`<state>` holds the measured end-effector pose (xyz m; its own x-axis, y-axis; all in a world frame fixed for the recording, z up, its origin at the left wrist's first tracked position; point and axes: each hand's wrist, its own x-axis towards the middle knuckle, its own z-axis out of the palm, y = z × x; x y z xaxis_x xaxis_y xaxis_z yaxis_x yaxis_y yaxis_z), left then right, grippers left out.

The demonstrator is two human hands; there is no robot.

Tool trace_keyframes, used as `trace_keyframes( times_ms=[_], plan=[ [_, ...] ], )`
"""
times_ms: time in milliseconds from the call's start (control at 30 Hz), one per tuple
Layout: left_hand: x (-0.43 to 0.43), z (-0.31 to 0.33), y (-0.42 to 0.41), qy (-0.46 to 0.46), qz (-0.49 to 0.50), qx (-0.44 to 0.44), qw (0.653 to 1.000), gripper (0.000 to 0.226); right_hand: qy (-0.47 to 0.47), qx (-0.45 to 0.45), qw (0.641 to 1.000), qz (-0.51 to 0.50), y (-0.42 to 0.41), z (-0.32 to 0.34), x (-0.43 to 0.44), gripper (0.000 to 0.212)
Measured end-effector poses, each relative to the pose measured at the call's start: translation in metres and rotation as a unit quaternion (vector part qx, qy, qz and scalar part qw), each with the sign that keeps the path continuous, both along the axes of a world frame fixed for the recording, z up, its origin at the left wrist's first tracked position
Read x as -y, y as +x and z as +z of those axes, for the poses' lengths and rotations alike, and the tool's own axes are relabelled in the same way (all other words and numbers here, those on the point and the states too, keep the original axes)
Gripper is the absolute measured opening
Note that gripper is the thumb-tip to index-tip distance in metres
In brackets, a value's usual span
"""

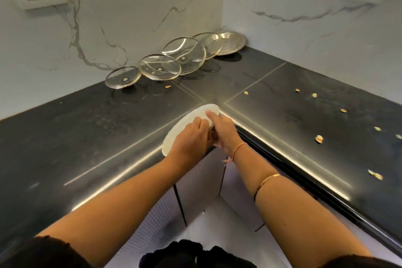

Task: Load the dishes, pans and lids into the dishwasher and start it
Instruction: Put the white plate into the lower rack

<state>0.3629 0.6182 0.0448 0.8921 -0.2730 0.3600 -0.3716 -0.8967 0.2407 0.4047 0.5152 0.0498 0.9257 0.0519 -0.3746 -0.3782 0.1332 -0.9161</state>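
Both forearms reach forward and meet on a white plate (185, 124), held tilted over the inner corner of the counter (87, 137). The left hand (190, 139) curls its fingers over the plate's near rim. The right hand (223, 130) clasps the right edge, forefinger stretched along the face. The plate's long line runs from near-left to far-right. No dishwasher shows, so the plate likely has to come back toward the body. Glass lids (159, 66) lean on the wall beyond, well apart from the plate and a little nearer the left hand.
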Motion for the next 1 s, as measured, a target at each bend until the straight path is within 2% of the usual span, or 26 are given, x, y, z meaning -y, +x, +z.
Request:
trace_keyframes(
  times_ms=[67,233,300,400,500,567,633,800,1000],
  plan=[
    [0.024,0.001,-0.014,-0.02,-0.058,0.002,0.998,0.028,-0.015,0.014,0.998,-0.055,-0.016,0.002,0.027,0.01],
    [0.074,0.011,-0.056,-0.018,-0.155,0.029,0.987,0.024,-0.068,0.011,0.983,-0.169,-0.075,0.011,0.086,0.014],
    [0.089,0.014,-0.081,-0.02,-0.182,-0.014,0.983,0.024,-0.109,0.016,0.971,-0.213,-0.103,0.012,0.102,0.02],
    [0.099,0.007,-0.123,-0.021,-0.224,-0.056,0.973,0.027,-0.154,0.021,0.946,-0.284,-0.155,0.01,0.117,0.017],
    [0.105,-0.008,-0.161,-0.058,-0.34,-0.03,0.938,0.019,-0.18,0.014,0.921,-0.344,-0.213,0.005,0.123,0.027],
    [0.108,-0.023,-0.192,-0.07,-0.375,-0.093,0.92,0.022,-0.19,-0.001,0.907,-0.377,-0.257,0.002,0.125,0.037],
    [0.109,-0.036,-0.221,-0.053,-0.39,-0.132,0.91,0.023,-0.197,-0.016,0.895,-0.4,-0.296,-0.002,0.125,0.04],
    [0.121,-0.058,-0.287,0.015,-0.456,-0.18,0.871,0.028,-0.281,-0.065,0.849,-0.443,-0.381,-0.014,0.132,0.039],
    [0.141,-0.069,-0.332,0.071,-0.481,-0.22,0.846,0.039,-0.332,-0.104,0.822,-0.451,-0.46,-0.032,0.149,0.046]
  ],
)
